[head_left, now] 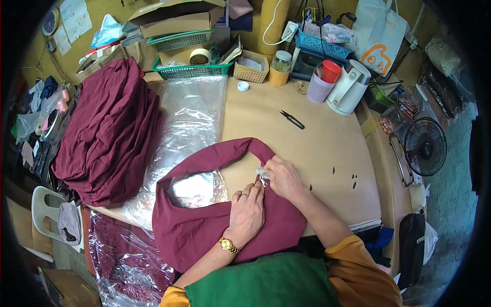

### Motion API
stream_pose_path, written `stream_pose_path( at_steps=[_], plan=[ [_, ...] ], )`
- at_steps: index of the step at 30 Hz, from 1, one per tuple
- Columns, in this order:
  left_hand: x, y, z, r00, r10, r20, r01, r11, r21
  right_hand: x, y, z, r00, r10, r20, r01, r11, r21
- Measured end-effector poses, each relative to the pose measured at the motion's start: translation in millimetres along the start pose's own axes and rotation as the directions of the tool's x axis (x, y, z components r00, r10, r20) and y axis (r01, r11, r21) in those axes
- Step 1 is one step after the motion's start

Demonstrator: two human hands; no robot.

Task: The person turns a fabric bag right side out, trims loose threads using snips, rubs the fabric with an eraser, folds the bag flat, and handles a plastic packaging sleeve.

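A maroon fabric shoulder bag (220, 225) lies on the table edge nearest me, its wide strap looped away from me. My left hand (247, 212) rests on the bag with fingers stretched out, the fingertips beside a small metal zipper pull (263, 181). Pinched in my right hand (284, 177) is a small whitish crumpled piece (263, 172), right at the zipper pull; I cannot make out its material. The strap's right end passes close behind my right hand.
Left stands a tall pile of maroon bags (107, 133), beside clear plastic sheets (189, 117). Black thread snips (292, 119) and a white cap (243, 86) lie beyond. Along the back are a green basket (194, 70), a jar (280, 69) and a white kettle (349, 88).
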State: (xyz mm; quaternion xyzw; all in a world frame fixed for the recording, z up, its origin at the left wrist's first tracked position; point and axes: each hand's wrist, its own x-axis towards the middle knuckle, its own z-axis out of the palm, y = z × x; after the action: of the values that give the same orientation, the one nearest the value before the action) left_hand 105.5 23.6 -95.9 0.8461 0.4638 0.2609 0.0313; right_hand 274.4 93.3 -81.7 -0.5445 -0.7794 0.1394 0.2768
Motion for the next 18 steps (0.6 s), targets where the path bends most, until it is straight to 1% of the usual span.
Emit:
stream_pose_path(
  at_steps=[1,3,4,5,7,8,9,11,12,13,14,15,16,17,18],
  plan=[
    [-1,1,0,1.0,0.001,0.003,-0.001,1.0,-0.001,9,7,-1,1.0,0.003,0.0,-0.003,1.0,0.001],
    [0,1,-1,0.999,-0.033,0.042,0.035,0.998,-0.043,30,23,-5,0.987,0.036,-0.157,-0.062,0.985,-0.162],
    [1,1,-4,0.999,-0.025,0.039,0.026,0.999,-0.042,36,25,-10,0.979,-0.016,-0.205,-0.019,0.986,-0.165],
    [1,2,-9,0.998,-0.034,0.047,0.036,0.999,-0.038,33,24,-13,0.977,-0.016,-0.211,-0.02,0.986,-0.167],
    [4,2,-11,0.997,-0.05,0.054,0.052,0.998,-0.038,20,-10,-27,0.993,0.113,0.019,-0.111,0.992,-0.06],
    [4,2,-10,0.997,-0.056,0.051,0.057,0.998,-0.028,9,-6,-10,0.991,0.007,0.131,0.019,0.98,-0.198],
    [3,3,-10,0.997,-0.058,0.052,0.059,0.998,-0.019,7,-3,-4,0.991,0.016,0.133,0.01,0.981,-0.196],
    [5,1,-8,0.996,-0.044,0.079,0.045,0.999,-0.008,8,0,-1,0.996,0.069,0.062,-0.071,0.997,0.02],
    [4,0,-9,0.994,-0.03,0.104,0.03,1.0,0.007,14,-1,0,0.995,0.088,0.054,-0.084,0.994,-0.076],
    [5,0,-9,0.995,-0.022,0.102,0.022,1.0,0.006,22,8,0,0.995,0.09,0.046,-0.086,0.993,-0.079],
    [4,-1,-10,0.993,-0.02,0.118,0.021,1.0,-0.006,30,22,4,0.997,0.073,-0.029,-0.075,0.991,-0.108],
    [5,-2,-11,0.991,-0.021,0.13,0.024,1.0,-0.015,38,19,-1,0.994,0.046,-0.104,-0.061,0.988,-0.139],
    [6,-2,-13,0.992,-0.021,0.125,0.023,1.0,-0.01,39,14,-7,0.995,0.075,-0.069,-0.082,0.99,-0.113],
    [7,-1,-15,0.993,-0.047,0.111,0.047,0.999,-0.004,36,8,-10,0.995,0.068,-0.069,-0.075,0.991,-0.113],
    [8,0,-15,0.992,-0.077,0.097,0.077,0.997,0.0,28,-10,-17,0.996,0.085,0.002,-0.085,0.991,-0.108]
  ],
)
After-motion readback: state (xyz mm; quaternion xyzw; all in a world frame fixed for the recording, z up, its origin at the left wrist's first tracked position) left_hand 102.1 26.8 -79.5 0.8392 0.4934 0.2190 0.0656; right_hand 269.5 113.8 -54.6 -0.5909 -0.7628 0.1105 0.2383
